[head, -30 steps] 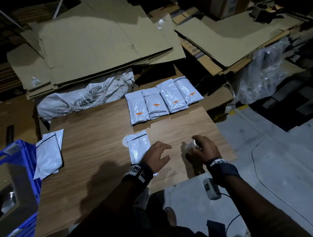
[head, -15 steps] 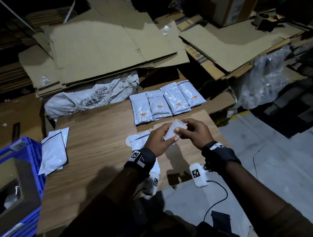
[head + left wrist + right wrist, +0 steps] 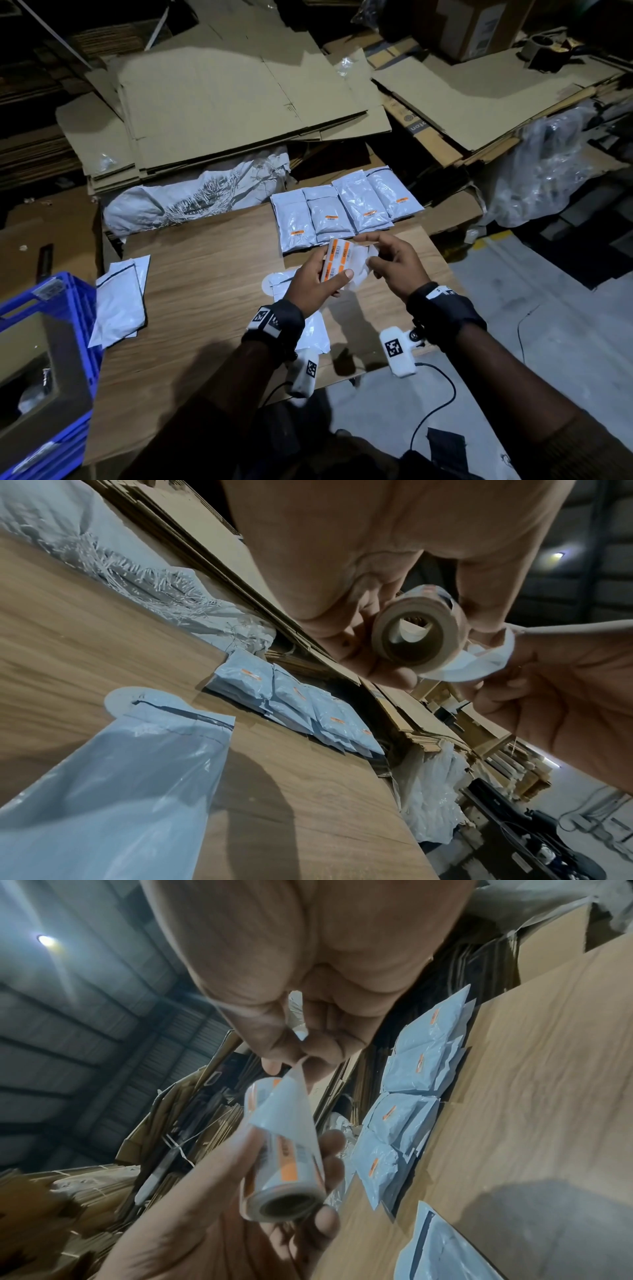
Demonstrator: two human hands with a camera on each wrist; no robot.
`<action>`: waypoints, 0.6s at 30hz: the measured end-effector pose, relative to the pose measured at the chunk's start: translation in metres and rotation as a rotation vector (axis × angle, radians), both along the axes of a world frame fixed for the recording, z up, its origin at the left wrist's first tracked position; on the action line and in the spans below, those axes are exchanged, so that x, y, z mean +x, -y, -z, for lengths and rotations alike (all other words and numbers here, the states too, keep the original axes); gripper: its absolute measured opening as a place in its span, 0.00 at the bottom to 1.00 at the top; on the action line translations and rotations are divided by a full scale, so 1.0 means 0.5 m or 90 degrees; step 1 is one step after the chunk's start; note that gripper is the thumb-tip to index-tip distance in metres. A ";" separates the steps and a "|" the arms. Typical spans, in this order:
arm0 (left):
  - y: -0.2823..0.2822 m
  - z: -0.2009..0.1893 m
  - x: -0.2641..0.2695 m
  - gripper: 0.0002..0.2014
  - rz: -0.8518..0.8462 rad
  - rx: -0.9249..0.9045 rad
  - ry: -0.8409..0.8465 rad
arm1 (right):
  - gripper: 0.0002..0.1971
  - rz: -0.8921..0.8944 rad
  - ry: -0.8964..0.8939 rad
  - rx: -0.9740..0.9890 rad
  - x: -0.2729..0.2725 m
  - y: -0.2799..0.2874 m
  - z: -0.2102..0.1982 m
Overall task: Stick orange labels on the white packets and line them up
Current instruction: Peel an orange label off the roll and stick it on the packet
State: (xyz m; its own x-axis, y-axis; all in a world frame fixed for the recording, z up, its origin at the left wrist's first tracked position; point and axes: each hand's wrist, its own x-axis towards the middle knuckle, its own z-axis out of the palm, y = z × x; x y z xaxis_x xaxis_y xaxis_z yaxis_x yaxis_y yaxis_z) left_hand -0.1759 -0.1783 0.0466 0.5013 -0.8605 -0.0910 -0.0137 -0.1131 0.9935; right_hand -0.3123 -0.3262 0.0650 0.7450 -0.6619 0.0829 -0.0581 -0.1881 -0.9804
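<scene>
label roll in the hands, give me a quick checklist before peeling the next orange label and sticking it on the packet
1. Left hand grips the label roll: ok, fingers and thumb curl round it.
2. Right hand has the free end: ok, it pinches the white backing strip pulled off the roll.
3. Orange labels left on the roll: ok, several show on its face.
4. A label already lifted off the backing: cannot tell.
5. Unlabelled packet ready on the wooden board: ok, it lies flat under the hands, though partly covered.
6. Row of labelled packets lined up: ok, four lie side by side, each with an orange label.
</scene>
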 end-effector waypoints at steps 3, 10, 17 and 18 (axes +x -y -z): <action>-0.007 -0.001 0.005 0.24 -0.009 -0.002 0.000 | 0.21 0.001 0.016 0.036 0.006 -0.020 -0.023; -0.027 0.001 0.017 0.27 -0.033 0.023 0.008 | 0.17 0.033 0.005 0.066 0.004 -0.043 -0.040; -0.040 0.003 0.024 0.22 -0.077 0.050 0.062 | 0.07 0.019 -0.025 -0.025 0.005 -0.039 -0.010; -0.041 0.005 0.025 0.22 -0.078 0.050 0.079 | 0.08 0.023 -0.031 -0.050 0.005 -0.040 -0.007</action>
State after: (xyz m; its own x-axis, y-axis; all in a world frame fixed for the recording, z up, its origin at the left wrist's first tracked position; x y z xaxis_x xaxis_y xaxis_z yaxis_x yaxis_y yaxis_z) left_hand -0.1636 -0.1576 0.0442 0.6140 -0.7845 -0.0871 -0.1165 -0.1992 0.9730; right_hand -0.3100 -0.3061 0.0685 0.7252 -0.6812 0.1005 -0.1129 -0.2616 -0.9586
